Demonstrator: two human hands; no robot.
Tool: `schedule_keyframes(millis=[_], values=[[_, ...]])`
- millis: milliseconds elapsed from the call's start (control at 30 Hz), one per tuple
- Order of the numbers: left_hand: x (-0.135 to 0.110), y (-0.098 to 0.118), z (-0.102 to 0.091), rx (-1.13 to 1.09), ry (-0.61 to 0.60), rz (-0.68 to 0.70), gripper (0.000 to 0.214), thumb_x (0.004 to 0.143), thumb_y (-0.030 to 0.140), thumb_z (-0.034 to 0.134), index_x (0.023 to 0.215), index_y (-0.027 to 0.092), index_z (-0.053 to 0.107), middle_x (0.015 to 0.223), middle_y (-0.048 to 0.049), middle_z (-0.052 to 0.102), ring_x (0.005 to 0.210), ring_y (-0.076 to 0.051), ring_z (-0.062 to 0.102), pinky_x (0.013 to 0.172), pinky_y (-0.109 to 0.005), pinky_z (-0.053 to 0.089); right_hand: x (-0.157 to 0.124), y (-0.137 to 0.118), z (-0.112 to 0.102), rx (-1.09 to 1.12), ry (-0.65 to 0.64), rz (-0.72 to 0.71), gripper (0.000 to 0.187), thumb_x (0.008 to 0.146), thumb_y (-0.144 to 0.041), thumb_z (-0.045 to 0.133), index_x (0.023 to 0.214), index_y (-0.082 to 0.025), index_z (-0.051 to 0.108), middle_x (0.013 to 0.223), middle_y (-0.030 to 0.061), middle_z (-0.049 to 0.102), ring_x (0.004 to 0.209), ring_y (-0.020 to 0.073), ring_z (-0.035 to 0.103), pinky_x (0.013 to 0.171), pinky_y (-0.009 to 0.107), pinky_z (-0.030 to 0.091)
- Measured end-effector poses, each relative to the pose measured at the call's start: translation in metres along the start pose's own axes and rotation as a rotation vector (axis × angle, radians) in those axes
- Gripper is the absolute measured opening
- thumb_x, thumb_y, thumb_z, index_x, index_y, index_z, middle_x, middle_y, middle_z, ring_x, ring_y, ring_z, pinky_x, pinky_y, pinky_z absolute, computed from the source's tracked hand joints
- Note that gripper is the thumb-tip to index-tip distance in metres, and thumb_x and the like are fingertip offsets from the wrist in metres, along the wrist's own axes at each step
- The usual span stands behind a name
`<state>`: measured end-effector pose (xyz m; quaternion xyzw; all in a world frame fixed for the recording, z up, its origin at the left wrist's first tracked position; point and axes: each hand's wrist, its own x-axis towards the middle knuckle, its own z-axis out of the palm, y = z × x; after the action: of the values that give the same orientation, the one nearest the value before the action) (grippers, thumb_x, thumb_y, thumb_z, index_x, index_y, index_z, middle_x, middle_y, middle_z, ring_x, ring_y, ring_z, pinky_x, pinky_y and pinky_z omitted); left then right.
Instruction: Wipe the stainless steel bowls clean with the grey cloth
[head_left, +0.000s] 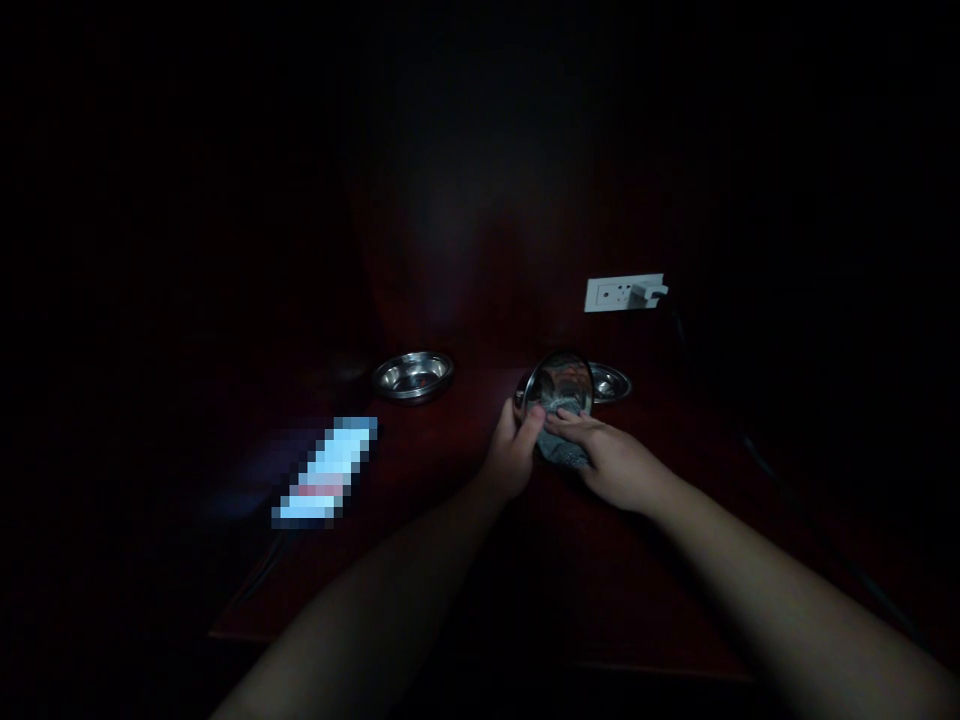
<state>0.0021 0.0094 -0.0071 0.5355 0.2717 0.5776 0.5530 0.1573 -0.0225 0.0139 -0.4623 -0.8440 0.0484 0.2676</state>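
My left hand [514,450] grips a shiny metal bowl [559,375] by its left side, thumb over the rim. The bowl is tilted so that its inside faces me. In my right hand [615,462] is a grey cloth [564,450], pressed against the bowl's lower inner wall. Part of the cloth hangs below the rim. Behind the bowl, partly covered by it, a metal dish [611,382] lies on the table. Another metal bowl [414,376] sits upright to the left, apart from both hands.
A lit, blurred-out screen [326,475] lies on the dark red table [420,470] at left. A white wall socket [622,293] with a plug is behind at right. A dark cable [810,520] runs along the right side. The surroundings are very dark.
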Motion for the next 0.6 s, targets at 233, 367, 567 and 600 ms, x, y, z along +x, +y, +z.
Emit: schedule_keyframes(millis=[233, 367, 567, 600], values=[[0.001, 0.000, 0.001, 0.010, -0.015, 0.021, 0.039, 0.078, 0.049, 0.058, 0.100, 0.018, 0.054, 0.097, -0.0053, 0.063, 0.089, -0.017, 0.059, 0.081, -0.029, 0.046, -0.001, 0.002, 0.003, 0.016, 0.006, -0.013, 0.074, 0.062, 0.004, 0.047, 0.133, -0.017, 0.049, 0.139, 0.0105, 0.048, 0.133, 0.0250, 0.037, 0.112, 0.048, 0.027], [0.001, 0.002, 0.000, 0.005, -0.032, 0.038, 0.036, 0.077, 0.046, 0.062, 0.098, 0.017, 0.054, 0.092, -0.0043, 0.062, 0.084, -0.016, 0.059, 0.079, -0.029, 0.046, -0.001, 0.000, 0.001, 0.073, -0.016, -0.041, 0.070, 0.064, 0.004, 0.046, 0.130, -0.019, 0.052, 0.137, 0.0085, 0.051, 0.130, 0.0244, 0.042, 0.111, 0.046, 0.031], [-0.002, 0.010, 0.002, 0.012, -0.071, 0.046, 0.041, 0.070, 0.036, 0.071, 0.103, 0.018, 0.055, 0.095, -0.0050, 0.063, 0.087, -0.017, 0.060, 0.081, -0.031, 0.046, 0.001, -0.010, -0.007, 0.275, -0.002, -0.075, 0.061, 0.070, 0.001, 0.044, 0.124, -0.023, 0.057, 0.127, 0.0048, 0.060, 0.118, 0.0228, 0.056, 0.103, 0.043, 0.043], [-0.002, 0.011, 0.002, -0.006, -0.077, 0.046, 0.043, 0.069, 0.034, 0.072, 0.106, 0.018, 0.054, 0.099, -0.0056, 0.063, 0.090, -0.018, 0.060, 0.083, -0.031, 0.046, 0.001, -0.011, -0.008, 0.307, 0.012, -0.078, 0.061, 0.070, 0.001, 0.044, 0.124, -0.023, 0.057, 0.126, 0.0044, 0.061, 0.118, 0.0232, 0.056, 0.103, 0.043, 0.042]])
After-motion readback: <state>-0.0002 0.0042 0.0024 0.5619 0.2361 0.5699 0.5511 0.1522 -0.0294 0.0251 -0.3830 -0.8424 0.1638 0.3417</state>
